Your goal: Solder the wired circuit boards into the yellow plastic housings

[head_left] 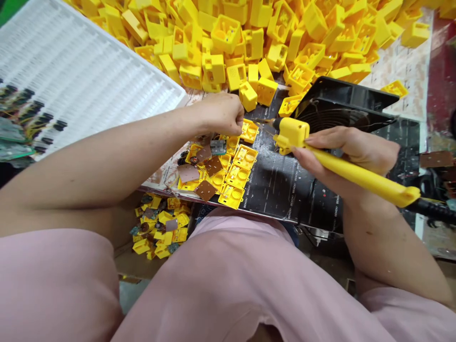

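Observation:
In my right hand (342,152) is a yellow soldering iron (363,175), its handle sloping down to a black cable and its boxy head facing left. The dark tip of the iron reaches toward my left hand (224,114), with a narrow gap between them. My left hand is closed, its knuckles up, over the top of a row of open yellow casings (238,175); whatever its fingertips pinch is hidden. Beside that row lie loose brown circuit boards (205,191) and a small grey part (218,147), in a jumble with more yellow casings.
A large heap of yellow casings (224,35) covers the back. A black fan (342,114) stands behind my right hand. At left is a white ridged tray (107,61) with wired parts near it. Below the table edge sits a box of yellow parts (162,228).

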The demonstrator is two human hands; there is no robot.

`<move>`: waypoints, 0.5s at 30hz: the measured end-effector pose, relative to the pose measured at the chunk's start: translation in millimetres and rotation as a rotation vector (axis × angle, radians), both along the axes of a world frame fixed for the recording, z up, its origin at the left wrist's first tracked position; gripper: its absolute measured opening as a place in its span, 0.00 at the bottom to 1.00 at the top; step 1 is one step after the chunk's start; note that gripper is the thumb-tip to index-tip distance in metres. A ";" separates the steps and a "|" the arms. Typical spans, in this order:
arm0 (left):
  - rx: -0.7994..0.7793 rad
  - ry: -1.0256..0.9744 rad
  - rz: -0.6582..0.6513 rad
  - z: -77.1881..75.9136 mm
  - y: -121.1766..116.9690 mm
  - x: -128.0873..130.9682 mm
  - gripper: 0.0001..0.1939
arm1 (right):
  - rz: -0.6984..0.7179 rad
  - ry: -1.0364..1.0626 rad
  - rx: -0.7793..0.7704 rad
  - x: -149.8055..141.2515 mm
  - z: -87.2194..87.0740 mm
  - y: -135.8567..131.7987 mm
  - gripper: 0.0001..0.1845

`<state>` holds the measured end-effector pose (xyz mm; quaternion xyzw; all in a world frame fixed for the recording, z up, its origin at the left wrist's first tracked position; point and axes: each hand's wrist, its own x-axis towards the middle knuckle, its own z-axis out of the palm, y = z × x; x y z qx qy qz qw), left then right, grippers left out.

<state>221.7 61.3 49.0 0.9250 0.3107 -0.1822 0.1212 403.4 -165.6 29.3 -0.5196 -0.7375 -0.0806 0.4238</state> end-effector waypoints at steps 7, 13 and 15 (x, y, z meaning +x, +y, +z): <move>-0.026 0.049 -0.007 5.6 0.6 1.6 0.25 | -0.109 -0.012 -0.001 -2.2 -4.9 -16.9 0.06; -0.005 0.036 -0.009 -0.2 2.8 -0.1 0.22 | -0.072 0.031 -0.053 -5.4 -9.2 -15.9 0.07; 0.015 -0.016 -0.029 -8.4 4.5 -2.1 0.19 | -0.058 0.028 -0.062 -7.2 -11.5 -13.9 0.07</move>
